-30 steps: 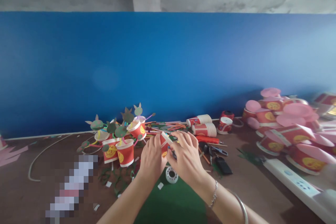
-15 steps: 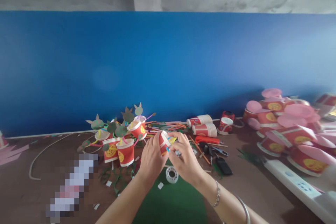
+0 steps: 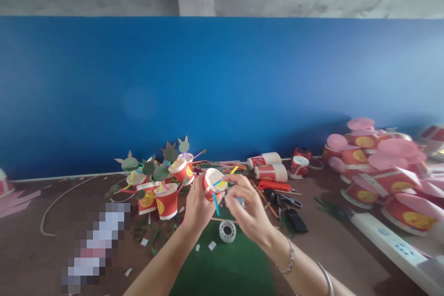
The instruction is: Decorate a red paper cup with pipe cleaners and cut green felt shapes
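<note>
My left hand [image 3: 198, 203] is wrapped around a red and white paper cup [image 3: 209, 185], tilted so its mouth faces up and toward me. A blue strip [image 3: 216, 204], like a straw or pipe cleaner, passes through the cup's side, its other end showing inside. A yellow strip [image 3: 234, 170] sticks out past the far rim. My right hand [image 3: 247, 201] is beside the cup with fingers apart and partly curled, the index fingertip close to the rim. Whether it touches the yellow strip I cannot tell. Below the hands lies a white tape roll [image 3: 227, 231].
Finished-looking cups with grey-green animal heads [image 3: 166, 201] stand to the left. Stacked paper cups [image 3: 270, 172], an orange-red tool [image 3: 274, 185] and keys with a black fob [image 3: 296, 220] lie right. Farther right are pink-topped cups [image 3: 398, 152] and a white power strip [image 3: 385, 240].
The cup has turned so its mouth shows. My right hand has come off the blue strip, which now hangs out of the cup's side; its fingers have spread.
</note>
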Demonstrator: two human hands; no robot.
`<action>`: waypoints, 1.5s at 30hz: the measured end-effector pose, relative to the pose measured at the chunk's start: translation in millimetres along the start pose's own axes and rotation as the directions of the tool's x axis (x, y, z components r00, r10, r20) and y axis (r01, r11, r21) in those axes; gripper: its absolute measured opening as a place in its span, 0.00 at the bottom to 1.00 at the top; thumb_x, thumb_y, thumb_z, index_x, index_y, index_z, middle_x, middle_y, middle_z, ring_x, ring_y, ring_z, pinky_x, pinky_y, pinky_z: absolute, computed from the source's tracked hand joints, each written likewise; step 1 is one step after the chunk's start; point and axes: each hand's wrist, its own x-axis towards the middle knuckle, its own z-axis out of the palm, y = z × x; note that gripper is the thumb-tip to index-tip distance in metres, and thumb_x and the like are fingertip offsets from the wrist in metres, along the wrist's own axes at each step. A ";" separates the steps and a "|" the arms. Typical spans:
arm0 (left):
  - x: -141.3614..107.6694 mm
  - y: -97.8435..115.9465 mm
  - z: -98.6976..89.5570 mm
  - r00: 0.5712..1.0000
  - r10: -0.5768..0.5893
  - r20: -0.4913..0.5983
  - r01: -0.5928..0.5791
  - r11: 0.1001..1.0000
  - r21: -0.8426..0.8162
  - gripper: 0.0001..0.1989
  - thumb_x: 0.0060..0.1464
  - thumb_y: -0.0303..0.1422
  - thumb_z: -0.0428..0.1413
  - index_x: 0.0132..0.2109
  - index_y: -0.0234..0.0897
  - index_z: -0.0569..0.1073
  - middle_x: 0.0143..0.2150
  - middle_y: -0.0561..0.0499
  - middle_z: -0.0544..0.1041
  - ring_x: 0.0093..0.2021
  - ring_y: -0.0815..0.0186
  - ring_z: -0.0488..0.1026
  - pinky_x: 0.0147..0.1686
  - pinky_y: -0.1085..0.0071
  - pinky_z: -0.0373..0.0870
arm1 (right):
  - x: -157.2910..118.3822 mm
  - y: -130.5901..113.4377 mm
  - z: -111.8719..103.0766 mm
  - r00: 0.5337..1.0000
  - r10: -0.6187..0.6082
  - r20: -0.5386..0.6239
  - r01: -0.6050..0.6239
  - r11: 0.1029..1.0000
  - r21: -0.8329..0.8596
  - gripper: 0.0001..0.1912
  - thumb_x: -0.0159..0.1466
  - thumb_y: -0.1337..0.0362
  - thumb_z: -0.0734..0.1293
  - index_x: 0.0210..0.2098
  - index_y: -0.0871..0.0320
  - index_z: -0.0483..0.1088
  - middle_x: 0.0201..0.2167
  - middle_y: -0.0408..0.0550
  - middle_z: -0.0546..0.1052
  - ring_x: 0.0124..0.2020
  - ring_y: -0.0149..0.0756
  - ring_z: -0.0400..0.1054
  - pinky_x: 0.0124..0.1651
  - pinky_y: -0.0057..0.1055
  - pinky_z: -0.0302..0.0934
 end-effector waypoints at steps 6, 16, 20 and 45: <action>-3.6 2.8 0.9 0.999 -0.045 0.000 0.045 0.991 -0.126 0.30 0.49 0.33 0.57 0.57 0.36 0.53 0.50 0.39 0.67 0.52 0.54 0.67 0.48 0.58 0.66 | 9.3 26.3 2.7 0.882 0.382 -0.275 -0.282 0.896 0.342 0.10 0.61 0.56 0.62 0.37 0.56 0.66 0.32 0.45 0.71 0.33 0.34 0.64 0.34 0.30 0.59; -8.3 3.2 -0.7 0.987 0.076 0.139 -0.039 0.968 -0.249 0.32 0.42 0.23 0.55 0.56 0.36 0.56 0.53 0.39 0.66 0.54 0.54 0.64 0.51 0.56 0.62 | 15.4 33.5 0.4 0.933 0.340 -0.119 -0.291 0.906 0.307 0.13 0.59 0.55 0.64 0.28 0.58 0.72 0.33 0.47 0.70 0.34 0.34 0.64 0.34 0.28 0.59; -4.3 4.6 -3.1 0.980 0.052 0.191 0.007 0.956 -0.294 0.30 0.43 0.24 0.56 0.55 0.37 0.57 0.53 0.41 0.66 0.54 0.56 0.64 0.52 0.57 0.62 | 17.8 29.9 -4.3 0.936 0.352 0.030 -0.347 0.899 0.267 0.13 0.58 0.56 0.64 0.23 0.58 0.73 0.38 0.49 0.70 0.39 0.38 0.66 0.38 0.31 0.61; -12.2 5.1 4.0 0.959 0.238 0.153 -0.221 0.968 -0.121 0.36 0.37 0.20 0.53 0.56 0.36 0.52 0.50 0.39 0.66 0.52 0.52 0.65 0.50 0.50 0.63 | 10.7 30.4 -2.1 0.982 0.190 0.009 -0.162 0.865 -0.475 0.10 0.55 0.70 0.64 0.18 0.57 0.70 0.41 0.48 0.74 0.44 0.43 0.63 0.46 0.41 0.55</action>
